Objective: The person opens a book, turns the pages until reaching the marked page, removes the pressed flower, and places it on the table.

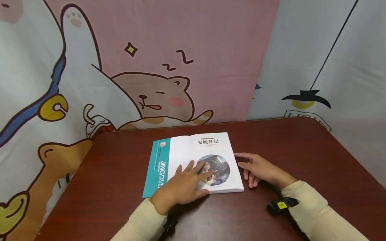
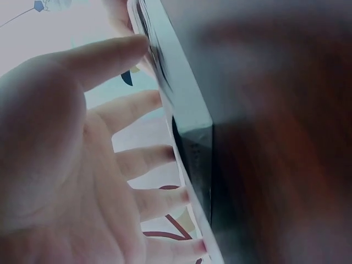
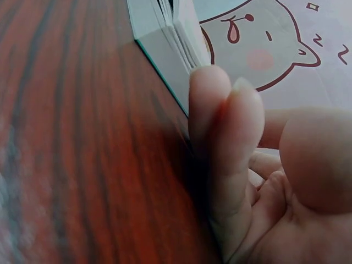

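Zero grip: left hand [image 1: 182, 185] spread flat on white-paged, teal-flapped paper book [image 1: 186, 149], right hand [image 1: 263, 169] loose at its edge. Likely page-steadying; next turn would need a pinch.

In front of you, the book [image 1: 181, 152] is lying face up on the brown table [image 1: 108, 187], showing you its black title [image 1: 208, 142], round picture [image 1: 222, 169] and teal left band [image 1: 152, 167].

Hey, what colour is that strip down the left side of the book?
The strip is teal with white lettering, clearest in the head view.
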